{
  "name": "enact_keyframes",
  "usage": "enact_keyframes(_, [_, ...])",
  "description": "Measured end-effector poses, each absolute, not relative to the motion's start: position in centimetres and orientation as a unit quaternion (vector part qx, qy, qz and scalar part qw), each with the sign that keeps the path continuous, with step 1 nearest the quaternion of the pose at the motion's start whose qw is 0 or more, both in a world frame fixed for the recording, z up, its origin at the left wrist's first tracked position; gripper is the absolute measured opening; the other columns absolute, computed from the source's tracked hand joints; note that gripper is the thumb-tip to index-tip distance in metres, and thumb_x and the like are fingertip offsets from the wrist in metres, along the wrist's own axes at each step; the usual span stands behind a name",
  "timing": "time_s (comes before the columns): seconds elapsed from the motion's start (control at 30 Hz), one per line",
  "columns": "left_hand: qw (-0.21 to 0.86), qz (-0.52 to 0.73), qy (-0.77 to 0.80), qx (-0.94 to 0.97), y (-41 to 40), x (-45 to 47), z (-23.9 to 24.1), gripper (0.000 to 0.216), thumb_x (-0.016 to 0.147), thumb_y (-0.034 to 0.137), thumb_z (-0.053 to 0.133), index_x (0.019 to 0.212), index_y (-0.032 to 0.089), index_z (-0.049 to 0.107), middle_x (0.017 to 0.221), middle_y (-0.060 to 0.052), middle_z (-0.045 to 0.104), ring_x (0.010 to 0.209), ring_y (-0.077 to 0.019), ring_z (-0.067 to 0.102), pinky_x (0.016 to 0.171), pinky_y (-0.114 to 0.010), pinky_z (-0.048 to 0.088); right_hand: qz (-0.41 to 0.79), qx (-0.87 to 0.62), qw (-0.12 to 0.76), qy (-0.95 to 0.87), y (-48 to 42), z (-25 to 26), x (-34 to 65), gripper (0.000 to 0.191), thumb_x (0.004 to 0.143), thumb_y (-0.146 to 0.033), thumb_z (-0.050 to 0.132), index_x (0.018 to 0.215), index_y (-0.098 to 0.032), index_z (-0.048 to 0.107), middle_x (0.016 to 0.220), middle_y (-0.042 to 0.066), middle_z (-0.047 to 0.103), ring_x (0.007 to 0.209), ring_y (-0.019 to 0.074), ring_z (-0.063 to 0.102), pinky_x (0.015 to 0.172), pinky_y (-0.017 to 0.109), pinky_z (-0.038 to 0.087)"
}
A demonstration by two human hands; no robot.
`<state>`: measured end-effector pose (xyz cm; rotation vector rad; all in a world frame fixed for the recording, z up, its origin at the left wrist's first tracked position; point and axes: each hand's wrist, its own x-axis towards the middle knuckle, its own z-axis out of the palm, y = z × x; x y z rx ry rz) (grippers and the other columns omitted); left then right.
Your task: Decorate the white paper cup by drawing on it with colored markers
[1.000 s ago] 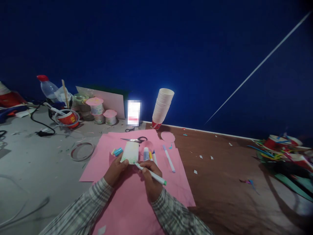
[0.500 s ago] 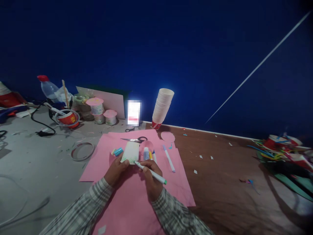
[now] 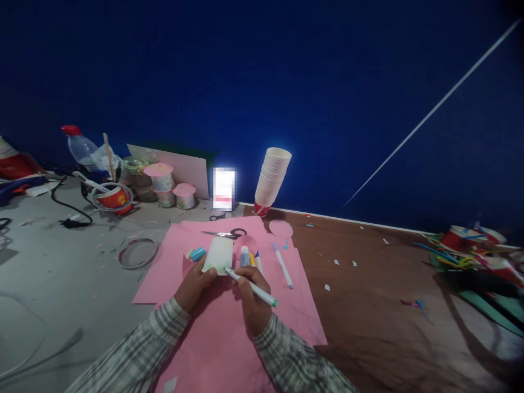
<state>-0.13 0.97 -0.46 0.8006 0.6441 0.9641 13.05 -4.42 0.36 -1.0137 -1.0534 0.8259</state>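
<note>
My left hand (image 3: 197, 285) grips the lower left edge of a white paper piece (image 3: 220, 254), thumb on its front. Green strokes run along the piece's bottom edge. Whether it is flat or part of a cup, I cannot tell. Closed in a writing grip, my right hand (image 3: 254, 295) holds a white marker (image 3: 262, 296) with a green end, its tip touching the piece near the lower right corner. Pink sheets (image 3: 221, 338) lie beneath both hands. Black-handled scissors (image 3: 229, 233) rest just beyond the paper piece. A capped marker (image 3: 283, 266) lies to the right.
A leaning stack of paper cups (image 3: 272, 177) stands by the blue wall. Small pink-topped pots (image 3: 185, 195) are at back left. A tape roll (image 3: 138, 254) lies left of the sheets, and a pink disc (image 3: 281, 229) at their far edge. Craft scraps (image 3: 470, 256) pile at right.
The marker's green rear end has shifted very slightly left and up in my right hand. My left hand and the paper piece look the same.
</note>
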Motion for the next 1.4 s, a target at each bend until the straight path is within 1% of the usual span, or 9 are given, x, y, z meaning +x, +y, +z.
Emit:
enact_keyframes(0.27, [0.753, 0.463, 0.295, 0.362, 0.89, -0.04, -0.08, 0.049, 0.055, 0.043, 0.073, 0.095, 0.018, 0.059, 0.072, -0.006, 0.065, 0.067, -0.0278, 0.060, 0.062, -0.043, 0.050, 0.371, -0.438, 0.685, -0.449, -4.52, 0.48, 13.17, 0.014, 0.075, -0.020, 0.054, 0.077, -0.021, 0.068, 0.062, 0.001, 0.065, 0.056, 0.0226, 0.062, 0.052, 0.031, 0.051])
enact_keyframes(0.43, [0.751, 0.459, 0.310, 0.360, 1.06, -0.29, -0.23, 0.054, 0.052, 0.044, 0.074, 0.098, 0.019, 0.059, 0.078, -0.008, 0.068, 0.071, -0.0306, 0.062, 0.063, -0.046, 0.051, 0.380, -0.452, 0.680, -0.435, -4.60, 0.30, 13.22, 0.014, 0.076, -0.020, 0.053, 0.079, -0.020, 0.067, 0.059, 0.000, 0.063, 0.053, 0.0213, 0.059, 0.046, 0.028, 0.048])
enact_keyframes(0.67, [0.744, 0.458, 0.320, 0.367, 1.15, -0.36, -0.01, 0.055, 0.052, 0.044, 0.074, 0.098, 0.018, 0.059, 0.074, -0.008, 0.068, 0.069, -0.0315, 0.063, 0.061, -0.047, 0.051, 0.384, -0.472, 0.670, -0.425, -4.48, 0.26, 13.03, 0.014, 0.075, -0.021, 0.053, 0.076, -0.020, 0.066, 0.057, -0.001, 0.062, 0.048, 0.0186, 0.055, 0.043, 0.026, 0.045])
enact_keyframes(0.8, [0.742, 0.457, 0.320, 0.373, 1.22, -0.43, -0.10, 0.056, 0.052, 0.044, 0.075, 0.097, 0.016, 0.059, 0.077, -0.009, 0.067, 0.074, -0.0330, 0.062, 0.064, -0.048, 0.051, 0.384, -0.472, 0.669, -0.428, -4.52, 0.41, 13.02, 0.014, 0.075, -0.020, 0.053, 0.077, -0.019, 0.067, 0.057, 0.000, 0.063, 0.048, 0.0192, 0.057, 0.045, 0.026, 0.046])
enact_keyframes(0.87, [0.738, 0.462, 0.319, 0.374, 1.20, -0.40, -0.26, 0.055, 0.052, 0.044, 0.074, 0.098, 0.017, 0.059, 0.079, -0.008, 0.067, 0.077, -0.0326, 0.061, 0.067, -0.048, 0.050, 0.386, -0.463, 0.671, -0.431, -4.59, 0.35, 13.05, 0.014, 0.074, -0.020, 0.054, 0.076, -0.019, 0.068, 0.059, 0.001, 0.065, 0.052, 0.0204, 0.059, 0.048, 0.028, 0.048])
enact_keyframes(0.93, [0.736, 0.466, 0.316, 0.375, 1.16, -0.35, -0.39, 0.054, 0.054, 0.045, 0.073, 0.098, 0.018, 0.059, 0.077, -0.006, 0.066, 0.075, -0.0309, 0.061, 0.067, -0.047, 0.050, 0.398, -0.446, 0.674, -0.433, -4.68, 0.25, 13.08, 0.013, 0.074, -0.020, 0.055, 0.076, -0.019, 0.068, 0.067, 0.004, 0.069, 0.056, 0.0214, 0.061, 0.050, 0.029, 0.050])
enact_keyframes(1.03, [0.735, 0.466, 0.318, 0.376, 1.12, -0.29, -0.43, 0.054, 0.054, 0.045, 0.073, 0.097, 0.017, 0.059, 0.074, -0.006, 0.066, 0.070, -0.0289, 0.061, 0.065, -0.045, 0.050, 0.417, -0.433, 0.674, -0.430, -4.79, 0.19, 13.12, 0.013, 0.073, -0.022, 0.056, 0.077, -0.019, 0.068, 0.075, 0.006, 0.070, 0.057, 0.0217, 0.061, 0.048, 0.028, 0.049])
enact_keyframes(1.17, [0.734, 0.463, 0.325, 0.377, 1.16, -0.33, -0.23, 0.057, 0.052, 0.046, 0.073, 0.099, 0.016, 0.059, 0.077, -0.007, 0.067, 0.072, -0.0309, 0.061, 0.064, -0.048, 0.050, 0.398, -0.451, 0.671, -0.433, -4.80, 0.24, 13.16, 0.015, 0.075, -0.023, 0.054, 0.078, -0.021, 0.068, 0.062, 0.001, 0.064, 0.054, 0.0209, 0.058, 0.048, 0.027, 0.047])
enact_keyframes(1.4, [0.722, 0.470, 0.336, 0.381, 1.38, -0.60, -0.42, 0.056, 0.051, 0.045, 0.075, 0.096, 0.015, 0.060, 0.079, -0.010, 0.069, 0.074, -0.0325, 0.063, 0.065, -0.047, 0.052, 0.389, -0.478, 0.665, -0.422, -4.44, -0.37, 13.02, 0.014, 0.076, -0.023, 0.052, 0.079, -0.021, 0.066, 0.061, 0.000, 0.062, 0.052, 0.0191, 0.055, 0.050, 0.028, 0.046])
